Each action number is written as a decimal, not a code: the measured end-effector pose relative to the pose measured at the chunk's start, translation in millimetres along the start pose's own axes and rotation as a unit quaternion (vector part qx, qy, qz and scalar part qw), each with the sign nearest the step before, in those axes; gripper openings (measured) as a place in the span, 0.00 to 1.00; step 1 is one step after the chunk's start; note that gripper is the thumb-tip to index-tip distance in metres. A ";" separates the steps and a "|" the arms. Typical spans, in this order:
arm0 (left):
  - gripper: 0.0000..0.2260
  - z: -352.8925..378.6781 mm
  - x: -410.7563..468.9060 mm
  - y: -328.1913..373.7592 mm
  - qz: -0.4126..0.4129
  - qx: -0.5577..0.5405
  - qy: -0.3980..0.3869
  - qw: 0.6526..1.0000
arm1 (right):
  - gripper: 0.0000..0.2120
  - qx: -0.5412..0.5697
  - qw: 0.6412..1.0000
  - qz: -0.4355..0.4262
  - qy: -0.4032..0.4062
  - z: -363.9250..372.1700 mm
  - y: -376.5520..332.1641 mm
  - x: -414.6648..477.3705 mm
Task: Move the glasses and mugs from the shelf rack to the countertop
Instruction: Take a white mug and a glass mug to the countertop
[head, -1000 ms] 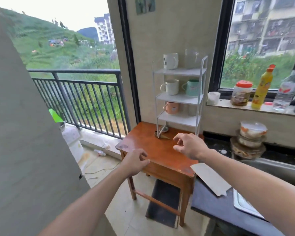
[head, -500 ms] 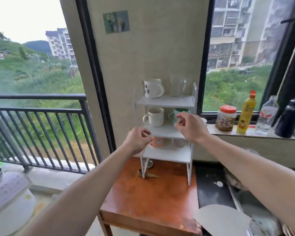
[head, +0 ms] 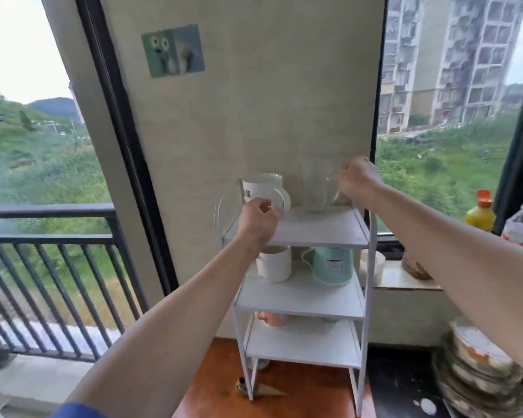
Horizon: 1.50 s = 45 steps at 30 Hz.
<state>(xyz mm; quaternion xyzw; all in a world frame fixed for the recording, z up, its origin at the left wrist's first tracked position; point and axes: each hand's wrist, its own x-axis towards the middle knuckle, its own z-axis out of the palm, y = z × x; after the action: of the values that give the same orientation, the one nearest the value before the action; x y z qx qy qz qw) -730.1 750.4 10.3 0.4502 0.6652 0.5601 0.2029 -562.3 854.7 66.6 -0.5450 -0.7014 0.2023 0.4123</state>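
Both hands are reaching to the top tier of the white shelf rack [head: 296, 233], which is standing on a wooden surface [head: 299, 393]. The left hand [head: 258, 217] is sitting at the handle of the white mug [head: 261, 185], fingers curled together; whether they are gripping the handle, cannot tell. The right hand [head: 355, 179] is pinching at the handle of the clear glass mug [head: 314, 188], fingers closed on it. Both mugs are resting upright on the top shelf. A cream mug [head: 274, 263] and a teal mug [head: 332, 265] are sitting on the middle shelf, a pink mug [head: 272, 318] on the lower one.
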 end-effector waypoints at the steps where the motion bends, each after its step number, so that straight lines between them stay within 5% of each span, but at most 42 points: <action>1: 0.12 3.9 6.3 -1.0 -0.012 -0.015 -0.001 1.000 | 0.09 -0.008 1.000 0.008 -0.014 2.7 -1.9 4.6; 7: 0.02 15.6 22.2 3.1 -0.024 -0.079 -0.029 0.996 | 0.05 0.117 0.987 0.085 -0.063 20.5 -4.7 16.3; 25: 0.05 -53.4 -4.6 -9.0 -0.050 -0.189 -0.040 0.980 | 0.07 0.312 0.941 0.129 -0.009 28.4 -10.6 -57.8; 29: 0.05 -70.0 -38.2 -11.0 -0.041 -0.207 -0.035 0.977 | 0.23 0.347 0.928 0.134 0.008 13.8 -4.7 -95.5; 35: 0.08 -73.9 -99.8 -17.5 -0.051 -0.232 -0.054 0.970 | 0.05 0.358 0.920 0.149 0.055 -9.1 7.8 -177.9; 45: 0.09 18.6 -244.6 -69.8 -0.110 -0.193 -0.233 0.947 | 0.10 0.323 0.884 0.299 0.157 -84.6 136.3 -350.3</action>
<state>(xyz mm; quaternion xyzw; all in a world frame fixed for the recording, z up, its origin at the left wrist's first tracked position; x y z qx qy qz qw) -616.3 561.1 -117.2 0.4446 0.5235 0.5315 0.4957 -390.2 558.6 -109.8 -0.5901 -0.3274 0.4426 0.5904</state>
